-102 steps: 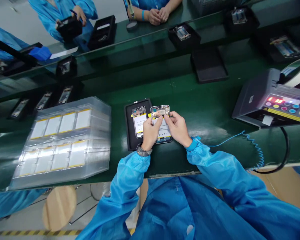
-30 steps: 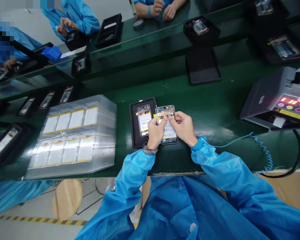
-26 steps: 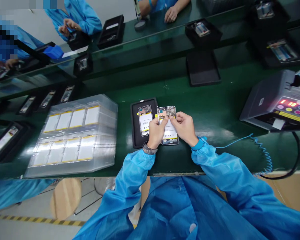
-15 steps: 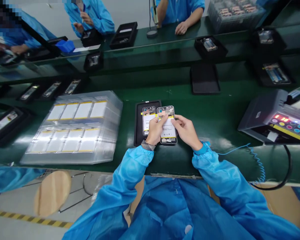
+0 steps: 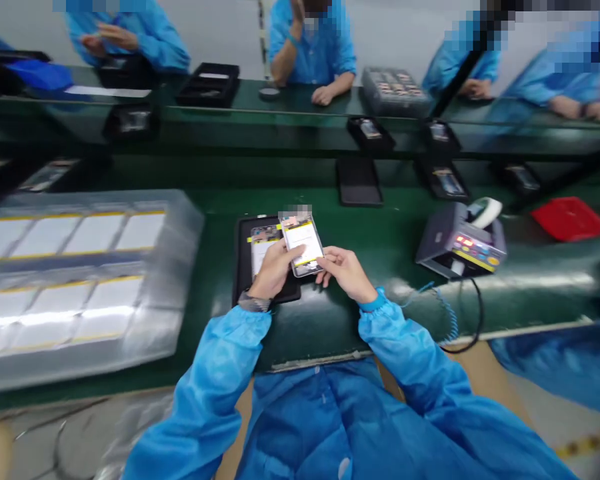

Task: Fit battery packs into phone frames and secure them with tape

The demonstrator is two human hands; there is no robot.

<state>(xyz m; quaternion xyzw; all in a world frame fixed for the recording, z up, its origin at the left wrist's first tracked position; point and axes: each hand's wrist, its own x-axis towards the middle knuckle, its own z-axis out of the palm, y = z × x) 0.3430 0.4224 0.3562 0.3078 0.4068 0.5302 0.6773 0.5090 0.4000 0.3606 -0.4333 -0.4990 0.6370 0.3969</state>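
Note:
An opened phone (image 5: 304, 235) with a white battery inside is tilted between my hands. My left hand (image 5: 273, 272) is closed on its left edge, thumb lying over the lower battery. At the lower right corner, my right hand (image 5: 349, 273) grips the phone between thumb and fingers. Just left and partly under the hands lies a black tray (image 5: 243, 257) holding a second opened phone (image 5: 261, 248), partly covered by my left hand. A yellow tab sticks out at the upper left of each phone.
Clear plastic trays of batteries (image 5: 173, 293) are stacked at left. A tape dispenser (image 5: 437, 243) with lit display and a coiled blue cord (image 5: 447, 313) are at right. Beyond are a black tray (image 5: 359, 181), a red bin (image 5: 570, 220) and co-workers across a raised shelf.
My view has swung right. The held phone is now tilted, its top leaning left, and my right hand has moved from its upper right side down to its lower right corner.

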